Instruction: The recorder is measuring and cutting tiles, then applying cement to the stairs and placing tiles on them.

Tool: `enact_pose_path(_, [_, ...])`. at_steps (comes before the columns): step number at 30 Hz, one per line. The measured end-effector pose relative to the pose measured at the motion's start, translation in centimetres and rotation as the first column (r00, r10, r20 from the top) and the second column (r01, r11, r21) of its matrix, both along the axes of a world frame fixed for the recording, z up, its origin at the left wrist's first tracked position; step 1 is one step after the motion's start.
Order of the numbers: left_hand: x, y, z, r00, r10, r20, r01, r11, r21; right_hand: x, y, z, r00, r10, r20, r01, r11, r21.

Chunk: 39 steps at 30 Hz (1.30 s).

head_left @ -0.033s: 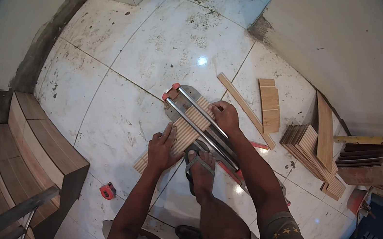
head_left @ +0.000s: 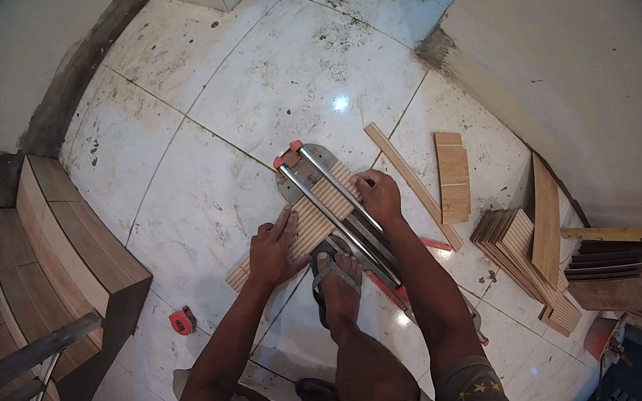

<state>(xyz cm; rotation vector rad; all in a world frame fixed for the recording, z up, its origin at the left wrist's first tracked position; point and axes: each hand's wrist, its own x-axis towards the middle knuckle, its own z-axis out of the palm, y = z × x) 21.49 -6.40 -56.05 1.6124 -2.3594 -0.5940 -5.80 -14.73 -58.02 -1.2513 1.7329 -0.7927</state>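
Observation:
A tile cutter (head_left: 368,246) with two shiny rails and red end caps lies slantwise on the floor. Across its bed, under the rails, goes a tan ribbed tile strip (head_left: 305,231), face with ridges up. My left hand (head_left: 273,251) rests on the near left part of the strip, fingers stretched out over it. At the strip's far end, beside the upper rail, my right hand (head_left: 377,195) has its thumb and bent fingers closed on the strip's edge; the exact contact is partly hidden. My sandalled foot (head_left: 338,281) stands against the cutter's near side.
Right of the cutter lie a thin wood-look strip (head_left: 415,173), short wood-look pieces (head_left: 451,178) and a fanned stack of ribbed tiles (head_left: 515,248). A dark-edged tile stack (head_left: 610,274) stands farther right. Tiled steps (head_left: 77,244) rise at left, near a red tape measure (head_left: 183,320).

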Motion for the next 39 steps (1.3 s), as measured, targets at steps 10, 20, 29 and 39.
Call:
enact_pose_path(10, [-0.2, -0.2, 0.0, 0.998, -0.032, 0.047, 0.033, 0.999, -0.012, 0.1, 0.1, -0.3, 0.997, -0.007, -0.079, 0.004, 0.999, -0.037])
enact_pose_path(20, [-0.2, -0.7, -0.2, 0.998, -0.046, 0.039, 0.047, 0.999, -0.024, 0.3, -0.2, -0.7, 0.998, -0.054, -0.014, 0.055, 0.998, 0.013])
enact_pose_path(29, [-0.6, -1.0, 0.0, 0.996, -0.064, 0.062, 0.063, 0.998, 0.020, -0.3, -0.1, -2.7, 0.997, -0.059, 0.054, 0.059, 0.998, 0.005])
enact_pose_path(39, [-0.8, -1.3, 0.2, 0.995, -0.070, 0.072, 0.069, 0.998, 0.013, -0.4, -0.3, -2.2, 0.998, -0.045, 0.054, 0.044, 0.999, 0.013])
